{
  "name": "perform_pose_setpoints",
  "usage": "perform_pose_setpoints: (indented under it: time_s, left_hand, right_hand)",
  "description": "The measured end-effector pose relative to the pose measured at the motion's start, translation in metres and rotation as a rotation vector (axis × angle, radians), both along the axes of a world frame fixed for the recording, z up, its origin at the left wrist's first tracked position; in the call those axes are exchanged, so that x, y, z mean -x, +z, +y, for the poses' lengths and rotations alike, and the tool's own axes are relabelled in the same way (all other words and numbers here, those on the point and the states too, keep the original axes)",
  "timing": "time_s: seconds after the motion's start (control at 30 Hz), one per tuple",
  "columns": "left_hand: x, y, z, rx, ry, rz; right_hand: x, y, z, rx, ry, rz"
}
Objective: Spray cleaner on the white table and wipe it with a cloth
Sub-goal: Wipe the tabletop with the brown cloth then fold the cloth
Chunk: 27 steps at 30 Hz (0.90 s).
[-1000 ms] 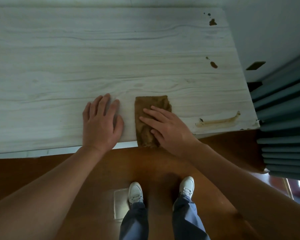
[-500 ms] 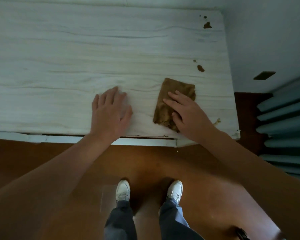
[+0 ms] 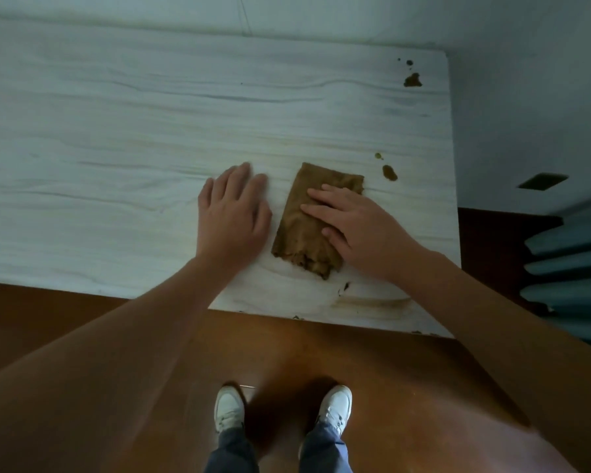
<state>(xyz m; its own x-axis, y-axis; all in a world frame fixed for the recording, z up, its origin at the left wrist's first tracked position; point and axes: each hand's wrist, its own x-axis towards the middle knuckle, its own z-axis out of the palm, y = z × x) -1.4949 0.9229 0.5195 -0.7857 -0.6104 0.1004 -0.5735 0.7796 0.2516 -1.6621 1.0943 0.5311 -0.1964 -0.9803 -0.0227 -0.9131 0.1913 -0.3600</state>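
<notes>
The white wood-grain table (image 3: 116,148) fills the upper part of the head view. A folded brown cloth (image 3: 304,220) lies on it near the front right corner. My right hand (image 3: 359,230) presses flat on the cloth, fingers spread over its right half. My left hand (image 3: 232,213) rests flat on the bare tabletop just left of the cloth, holding nothing. Brown stains mark the table: one blob (image 3: 389,173) right of the cloth, another (image 3: 412,80) at the far right corner, and a smear (image 3: 372,303) along the front edge. No spray bottle is in view.
A pale wall (image 3: 526,97) borders the table's right side, with a dark slot (image 3: 543,180) in it. Grey-blue pleated curtains (image 3: 574,268) hang at the right. My white shoes (image 3: 231,407) stand on the brown wooden floor below the table's front edge.
My right hand slid the cloth from the front edge rightward and away from me, further onto the table. My left hand stayed flat beside it. The front smear looks fainter.
</notes>
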Motion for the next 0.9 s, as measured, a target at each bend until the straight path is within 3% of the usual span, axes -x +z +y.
perform_pose_setpoints:
  time_s: [0.2,0.43,0.73,0.9]
  left_hand:
    - [0.002,0.0,-0.002,-0.004,-0.003,-0.042]
    - [0.002,-0.001,-0.004,-0.012,-0.005,-0.016]
    - [0.002,0.002,-0.006,-0.027,-0.012,-0.051]
    - [0.002,0.001,-0.007,-0.039,-0.022,-0.077]
  right_hand:
    - [0.034,0.007,-0.048,-0.008,-0.092,-0.015]
    - [-0.002,-0.001,-0.039,0.024,-0.204,-0.002]
    - [0.006,0.003,-0.046,0.01,-0.159,0.008]
    - [0.023,0.002,-0.079,0.017,-0.235,0.014]
